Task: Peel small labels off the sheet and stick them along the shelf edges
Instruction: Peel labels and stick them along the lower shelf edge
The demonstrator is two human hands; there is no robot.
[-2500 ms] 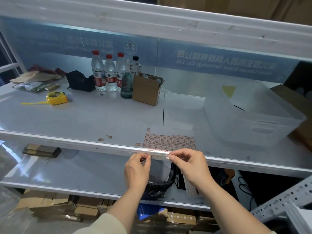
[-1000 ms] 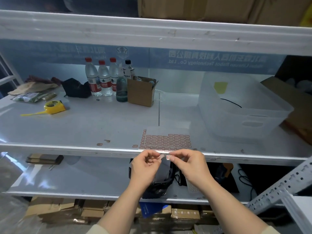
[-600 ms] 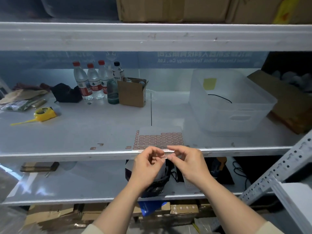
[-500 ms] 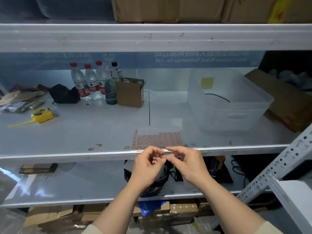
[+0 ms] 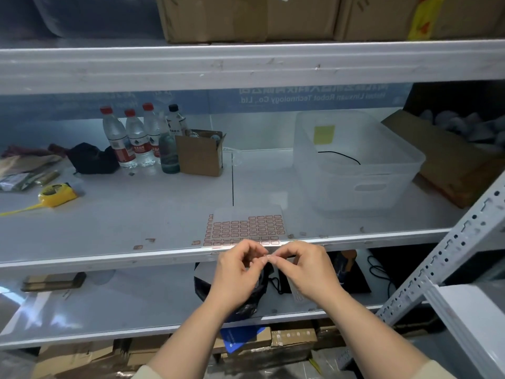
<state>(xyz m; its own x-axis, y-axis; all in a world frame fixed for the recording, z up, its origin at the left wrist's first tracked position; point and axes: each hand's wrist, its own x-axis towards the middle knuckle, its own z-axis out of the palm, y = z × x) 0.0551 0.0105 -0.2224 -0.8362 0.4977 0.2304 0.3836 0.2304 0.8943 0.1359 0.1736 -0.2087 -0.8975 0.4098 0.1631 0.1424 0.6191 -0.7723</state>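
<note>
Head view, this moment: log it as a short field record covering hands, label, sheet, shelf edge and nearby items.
left hand: left hand, fingers curled, pinching one end of the small label
right hand: right hand, pinching the other end of it
label position: held in front of the shelf edge; contact with the edge cannot be told
label sheet: label sheet lies flat near the front of the shelf, many labels left
loose bits: a few small pieces lie near the edge
nearby: clear plastic bin on the right, water bottles at back, yellow tape measure on the left

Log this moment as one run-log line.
stage: handling peeled label | left hand: pinching small label | right hand: pinching same label | label sheet: on shelf
</note>
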